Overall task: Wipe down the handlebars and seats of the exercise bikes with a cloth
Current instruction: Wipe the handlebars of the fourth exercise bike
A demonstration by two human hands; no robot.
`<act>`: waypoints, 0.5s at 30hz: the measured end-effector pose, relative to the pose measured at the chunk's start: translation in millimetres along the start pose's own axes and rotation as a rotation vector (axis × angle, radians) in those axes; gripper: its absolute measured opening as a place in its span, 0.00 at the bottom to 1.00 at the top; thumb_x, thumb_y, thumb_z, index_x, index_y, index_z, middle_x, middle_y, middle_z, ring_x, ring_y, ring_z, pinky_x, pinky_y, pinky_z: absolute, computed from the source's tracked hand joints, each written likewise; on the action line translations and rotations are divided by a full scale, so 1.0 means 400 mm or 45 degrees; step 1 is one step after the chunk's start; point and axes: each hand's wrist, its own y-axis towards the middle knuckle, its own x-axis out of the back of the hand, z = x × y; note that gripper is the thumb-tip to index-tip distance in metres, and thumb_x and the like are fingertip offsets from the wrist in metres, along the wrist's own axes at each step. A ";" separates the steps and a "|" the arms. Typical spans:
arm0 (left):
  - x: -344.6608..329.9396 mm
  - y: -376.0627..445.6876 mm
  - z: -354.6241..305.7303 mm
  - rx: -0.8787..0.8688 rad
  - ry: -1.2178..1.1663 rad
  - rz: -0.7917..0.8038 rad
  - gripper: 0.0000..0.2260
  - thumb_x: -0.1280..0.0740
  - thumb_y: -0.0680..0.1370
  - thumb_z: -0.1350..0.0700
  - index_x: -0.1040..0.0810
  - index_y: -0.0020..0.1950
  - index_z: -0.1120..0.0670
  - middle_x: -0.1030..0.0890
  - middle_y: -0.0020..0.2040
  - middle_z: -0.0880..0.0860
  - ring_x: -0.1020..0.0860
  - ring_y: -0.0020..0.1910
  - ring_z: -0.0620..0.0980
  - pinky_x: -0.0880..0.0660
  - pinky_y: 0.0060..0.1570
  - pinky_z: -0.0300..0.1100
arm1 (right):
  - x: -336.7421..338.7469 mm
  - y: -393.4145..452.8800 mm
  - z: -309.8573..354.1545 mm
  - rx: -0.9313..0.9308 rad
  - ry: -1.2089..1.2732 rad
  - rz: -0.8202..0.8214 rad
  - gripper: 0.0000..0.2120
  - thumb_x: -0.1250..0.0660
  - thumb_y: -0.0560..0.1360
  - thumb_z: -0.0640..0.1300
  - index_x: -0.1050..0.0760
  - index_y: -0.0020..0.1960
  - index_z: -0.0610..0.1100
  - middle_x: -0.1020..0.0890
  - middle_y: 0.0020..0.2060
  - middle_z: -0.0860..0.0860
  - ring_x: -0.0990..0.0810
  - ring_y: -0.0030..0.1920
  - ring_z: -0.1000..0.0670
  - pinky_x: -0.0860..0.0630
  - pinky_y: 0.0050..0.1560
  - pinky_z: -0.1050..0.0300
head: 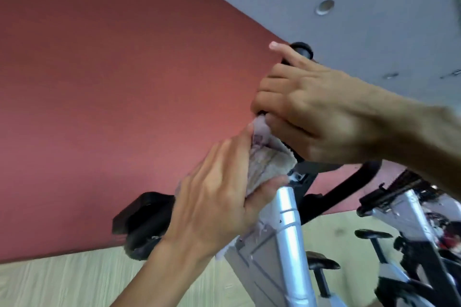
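Black foam of the handlebar [303, 50] is under our right hand [321, 104], which curls around the bar. Our left hand [214, 204] grips the pale cloth [267, 162], bunched against the same bar just below. We judge the handlebar wipe is in progress; next, the cloth should slide upward toward the bar's end.

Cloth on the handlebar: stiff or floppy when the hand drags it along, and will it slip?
Probably floppy: the cloth is bunched and folded under the left hand. Likely light, since it crumples into one grip. It may well slide on the smooth black handlebar, which the right hand grips.
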 end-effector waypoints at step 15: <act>-0.060 -0.057 -0.006 -0.221 0.162 -0.411 0.18 0.39 0.86 0.53 0.25 0.73 0.58 0.22 0.69 0.56 0.20 0.62 0.55 0.21 0.59 0.48 | -0.020 -0.131 0.175 -0.536 0.296 -0.118 0.24 0.47 0.86 0.40 0.43 0.82 0.42 0.44 0.82 0.50 0.49 0.81 0.54 0.56 0.78 0.64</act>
